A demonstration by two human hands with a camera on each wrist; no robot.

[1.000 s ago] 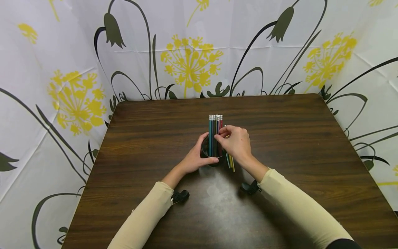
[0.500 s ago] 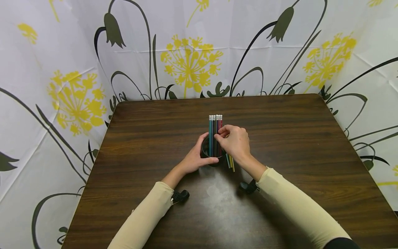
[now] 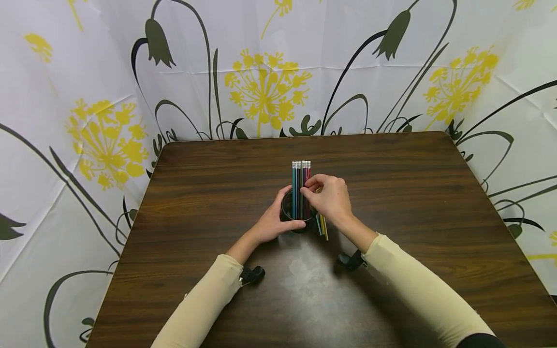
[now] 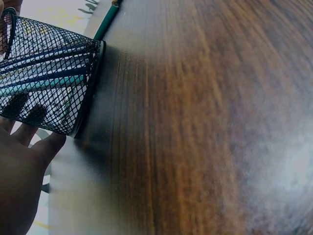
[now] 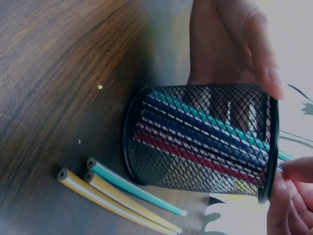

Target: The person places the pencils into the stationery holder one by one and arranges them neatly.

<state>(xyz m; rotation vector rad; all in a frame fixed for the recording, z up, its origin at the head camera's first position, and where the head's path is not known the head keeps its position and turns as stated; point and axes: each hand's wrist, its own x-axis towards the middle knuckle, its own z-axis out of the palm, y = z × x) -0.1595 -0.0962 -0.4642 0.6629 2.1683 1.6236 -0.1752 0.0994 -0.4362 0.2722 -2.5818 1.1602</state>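
A black mesh pencil cup [image 5: 161,164] stands upright on the table. My left hand [image 3: 271,221] holds it from the left, thumb at the near side of its rim and fingers round the far side. Several pencils [image 3: 299,188], teal, dark blue and red with white eraser ends up, stand in a row in the cup. My right hand [image 3: 331,197] pinches pencils at the right of this row, thumb and fingertips just above the rim. In the right wrist view, a loose teal pencil [image 5: 137,188] and two yellow pencils [image 5: 110,199] lie beside the cup's base.
The brown wood-grain table [image 3: 209,183] reaches back to a white curtain [image 3: 187,96] printed with flowers. Two small pale crumbs [image 5: 100,87] lie on the tabletop near the cup in the right wrist view. Dark wrist cameras [image 3: 252,275] hang under both forearms.
Almost nothing moves. The row of pencils and my right hand shift very slightly, while my left hand keeps its place on the pencil cup.
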